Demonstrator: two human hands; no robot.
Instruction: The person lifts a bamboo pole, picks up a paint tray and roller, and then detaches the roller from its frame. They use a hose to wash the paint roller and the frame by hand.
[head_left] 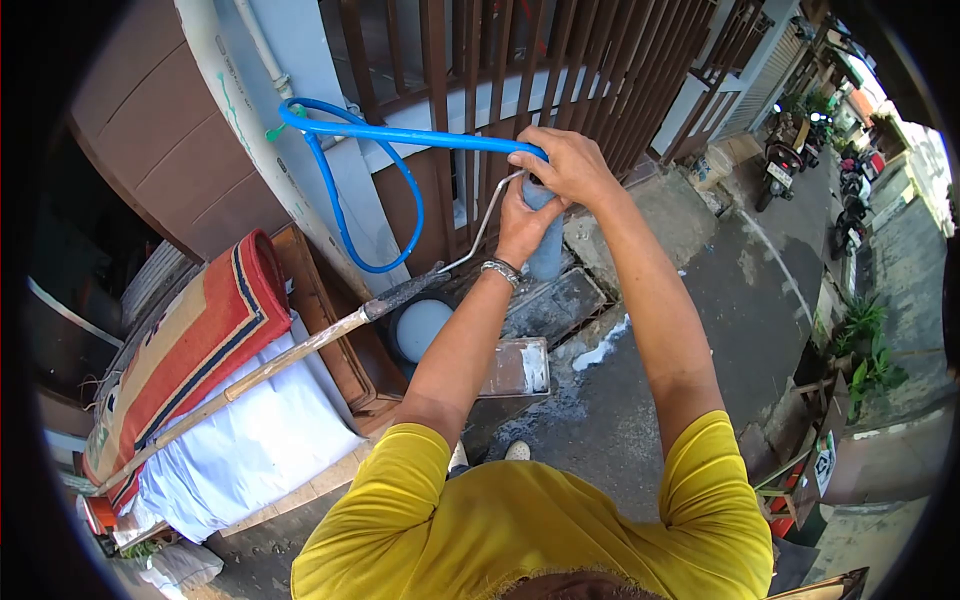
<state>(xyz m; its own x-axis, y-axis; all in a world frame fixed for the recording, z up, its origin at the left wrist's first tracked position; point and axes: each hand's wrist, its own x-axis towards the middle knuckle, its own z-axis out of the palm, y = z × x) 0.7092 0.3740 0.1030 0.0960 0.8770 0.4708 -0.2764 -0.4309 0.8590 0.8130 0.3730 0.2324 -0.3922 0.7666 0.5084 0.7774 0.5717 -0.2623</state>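
The end of a blue hose (430, 138) is gripped in my right hand (575, 170), just above the top of a paint roller. My left hand (524, 228) is closed around the upper part of the wet-looking grey paint roller (545, 258), which points downward. From the roller's top a bent metal rod (486, 226) runs to a long pole (290, 357), which slants down to the left. The hose loops back to a tap area by the white pipe. Any water coming from the hose is hidden by my fingers.
Below my arms are a bucket of greyish liquid (422, 330) and a tray (518, 366). A red patterned rug (215, 325) and white sheet (250, 430) lie at left. A brown slatted fence (590, 70) stands ahead. Motorcycles (780, 170) are parked along the alley.
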